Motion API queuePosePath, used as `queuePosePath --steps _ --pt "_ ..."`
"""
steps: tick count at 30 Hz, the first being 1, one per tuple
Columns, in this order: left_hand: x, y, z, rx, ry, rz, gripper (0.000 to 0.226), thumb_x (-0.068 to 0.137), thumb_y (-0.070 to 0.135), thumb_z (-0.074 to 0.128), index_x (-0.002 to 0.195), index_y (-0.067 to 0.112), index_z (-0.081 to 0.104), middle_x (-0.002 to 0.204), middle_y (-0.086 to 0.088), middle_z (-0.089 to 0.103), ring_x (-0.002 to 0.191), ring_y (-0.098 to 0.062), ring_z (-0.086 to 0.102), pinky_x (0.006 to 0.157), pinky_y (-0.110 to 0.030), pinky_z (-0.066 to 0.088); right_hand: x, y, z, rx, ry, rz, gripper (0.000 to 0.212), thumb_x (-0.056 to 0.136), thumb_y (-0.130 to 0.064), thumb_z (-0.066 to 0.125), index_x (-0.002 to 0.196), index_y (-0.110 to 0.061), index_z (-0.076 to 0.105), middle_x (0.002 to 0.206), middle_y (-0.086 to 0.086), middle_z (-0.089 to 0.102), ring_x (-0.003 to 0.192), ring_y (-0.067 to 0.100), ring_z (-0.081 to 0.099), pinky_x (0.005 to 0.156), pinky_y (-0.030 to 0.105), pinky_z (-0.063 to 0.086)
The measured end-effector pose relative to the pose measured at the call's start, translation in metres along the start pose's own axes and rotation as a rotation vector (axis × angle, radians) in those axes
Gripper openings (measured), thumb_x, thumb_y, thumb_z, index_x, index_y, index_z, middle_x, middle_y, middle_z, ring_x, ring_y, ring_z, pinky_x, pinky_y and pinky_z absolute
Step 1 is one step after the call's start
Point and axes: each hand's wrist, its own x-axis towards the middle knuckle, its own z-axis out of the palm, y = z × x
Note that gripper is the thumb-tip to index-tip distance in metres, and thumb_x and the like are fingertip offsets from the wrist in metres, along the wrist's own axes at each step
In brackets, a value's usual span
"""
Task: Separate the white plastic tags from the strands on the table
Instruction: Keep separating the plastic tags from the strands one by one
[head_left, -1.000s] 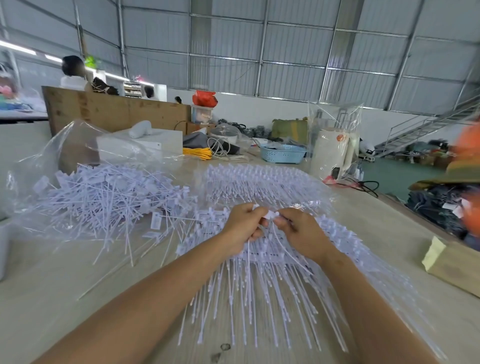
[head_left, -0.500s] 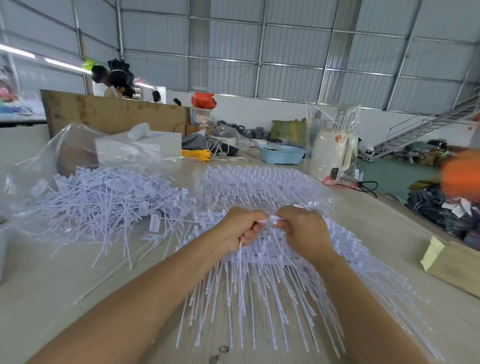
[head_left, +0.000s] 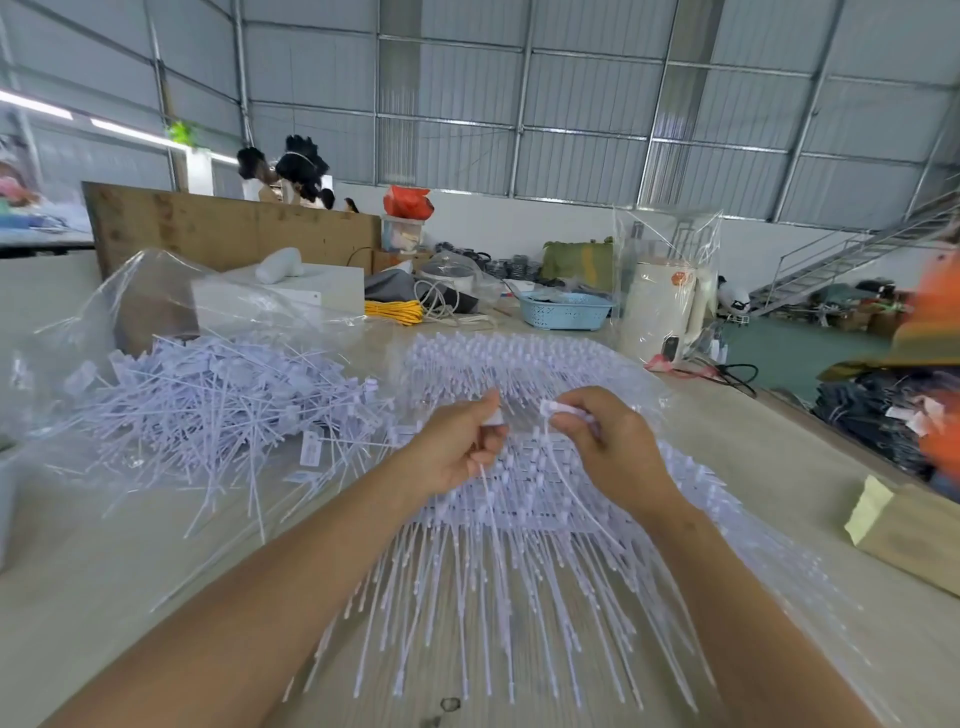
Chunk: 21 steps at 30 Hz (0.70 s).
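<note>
Corrugated metal walls and roof beams close in the big shed around you, with a metal staircase (head_left: 852, 254) rising at the far right. Your pale worktop (head_left: 104, 571) fills the lower view and runs away to its far edge, where a wooden board (head_left: 228, 228) stands upright. Toward the far left of the worktop a clear plastic bag (head_left: 130, 291) lies open over a loose pile of separated tags (head_left: 208, 400). At the middle of the worktop, straight before you, spreads the sheet of joined tags (head_left: 519, 545), its strands fanning toward the near edge, and a further batch of joined tags (head_left: 509, 358) lies just beyond it. Near the far right edge stands a white container in plastic wrap (head_left: 660, 306), with a blue basket (head_left: 566, 312) beside it and a yellow cord bundle (head_left: 395, 312) further left. A tan block (head_left: 904, 530) sits at the right edge. Your left hand (head_left: 457, 447) hovers over the sheet, fingers curled, pinching a white tag (head_left: 494, 417) whose strand hangs down from your fist. Your right hand (head_left: 608, 441) is just beside it, not touching it, thumb and fingers pinching a second tag head (head_left: 551, 407) with its strand curving down to the sheet.
</note>
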Motion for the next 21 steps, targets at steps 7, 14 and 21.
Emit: queuePosePath --steps 7,14,21 --pt "-0.013 -0.014 0.024 0.417 -0.222 0.072 0.041 0.093 0.044 0.054 0.077 0.009 0.066 0.064 -0.003 0.062 0.046 -0.007 0.044 0.036 -0.015 0.027 -0.007 -0.001 0.013 -0.080 -0.168 -0.033 0.021 0.088 0.001 0.056 0.108 0.000 0.058 0.104 0.015 0.054 0.091 0.027 0.056 0.081 0.027 0.044" --pt "-0.015 -0.014 0.024 0.467 -0.080 0.202 0.031 0.096 0.032 0.054 0.076 0.008 0.059 0.041 0.008 0.047 0.032 -0.003 0.035 0.035 -0.013 0.023 -0.004 0.002 0.003 0.055 -0.307 0.018 0.017 0.094 -0.005 0.050 0.103 0.001 0.063 0.082 0.006 0.062 0.074 0.015 0.053 0.063 0.005 0.036" --pt "-0.016 -0.015 0.027 0.419 -0.027 0.236 0.024 0.096 0.025 0.053 0.084 0.006 0.060 0.036 0.008 0.047 0.028 -0.003 0.038 0.034 -0.009 0.023 -0.003 0.001 -0.001 0.061 -0.211 -0.009 0.019 0.092 -0.008 0.057 0.107 -0.006 0.067 0.079 -0.010 0.059 0.067 -0.007 0.051 0.064 0.002 0.035"
